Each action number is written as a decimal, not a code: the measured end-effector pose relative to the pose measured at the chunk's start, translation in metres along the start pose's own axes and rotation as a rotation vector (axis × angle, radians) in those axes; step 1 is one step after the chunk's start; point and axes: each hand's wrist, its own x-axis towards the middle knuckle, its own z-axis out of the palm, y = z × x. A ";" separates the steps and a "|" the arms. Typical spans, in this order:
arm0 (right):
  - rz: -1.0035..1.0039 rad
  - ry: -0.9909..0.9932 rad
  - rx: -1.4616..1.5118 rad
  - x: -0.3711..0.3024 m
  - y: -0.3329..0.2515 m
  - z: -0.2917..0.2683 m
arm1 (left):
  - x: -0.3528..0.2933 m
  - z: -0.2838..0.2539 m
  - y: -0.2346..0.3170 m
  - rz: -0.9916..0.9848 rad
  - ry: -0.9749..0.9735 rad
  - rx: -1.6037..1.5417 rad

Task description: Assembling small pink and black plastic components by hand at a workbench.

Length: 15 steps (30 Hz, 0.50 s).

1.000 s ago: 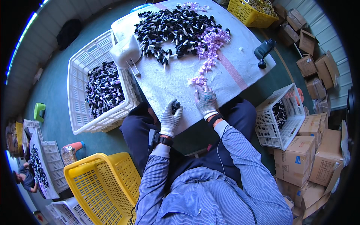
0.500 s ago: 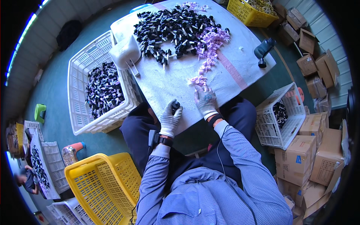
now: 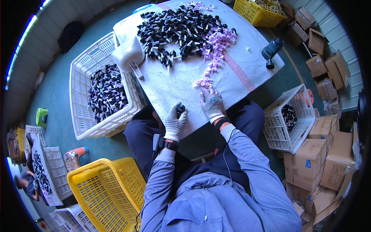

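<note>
My left hand (image 3: 175,123), in a white knitted glove, is closed around a black cap (image 3: 181,108) over the table's near edge. My right hand (image 3: 212,105), gloved too with the fingertips bare, rests on the white table cover (image 3: 174,83). Its fingers stretch forward to the near end of a trail of small lilac plastic pieces (image 3: 204,82); whether they grip one is hard to make out. That trail runs back to a lilac heap (image 3: 218,40). Beside it spreads a large pile of black caps with pale stems (image 3: 177,29).
A white scoop (image 3: 129,54) lies at the table's left edge, by a white crate (image 3: 79,96) of mixed pieces. A dark green device (image 3: 272,50) stands at the right corner. Around me are a yellow basket (image 3: 92,193), another white crate (image 3: 309,120) and cardboard boxes (image 3: 305,164).
Both hands keep practically the same places, the left still holding the black cap. Far left, the other person has shifted slightly.
</note>
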 end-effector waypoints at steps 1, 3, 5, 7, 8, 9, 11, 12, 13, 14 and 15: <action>0.000 0.000 0.000 0.000 0.000 0.000 | 0.000 0.000 0.000 0.000 0.000 0.000; 0.004 0.001 0.002 0.000 0.000 0.000 | 0.000 0.000 0.000 -0.001 0.001 -0.016; 0.006 -0.006 0.004 0.000 -0.001 -0.001 | -0.001 -0.001 0.000 0.006 0.005 -0.003; 0.008 -0.012 0.004 0.000 -0.001 -0.001 | -0.001 -0.001 0.001 0.014 0.007 0.009; 0.010 -0.017 0.007 0.000 -0.001 -0.001 | -0.001 0.000 0.003 0.003 0.003 -0.002; 0.012 -0.021 0.010 0.000 0.000 -0.001 | -0.001 0.000 0.005 -0.008 -0.002 -0.012; 0.015 -0.025 0.005 0.000 0.000 -0.001 | -0.001 0.000 0.007 -0.016 -0.006 -0.017; 0.019 -0.029 0.000 0.000 0.001 -0.001 | -0.001 0.000 0.008 -0.024 -0.011 -0.021; 0.018 -0.029 0.002 0.000 -0.001 -0.002 | -0.001 0.000 0.007 -0.024 -0.010 -0.020; 0.024 -0.044 0.001 0.001 -0.002 -0.003 | -0.001 -0.001 0.006 -0.023 -0.008 -0.028; 0.031 -0.058 0.001 0.001 -0.003 -0.004 | -0.001 -0.001 0.005 -0.022 -0.007 -0.037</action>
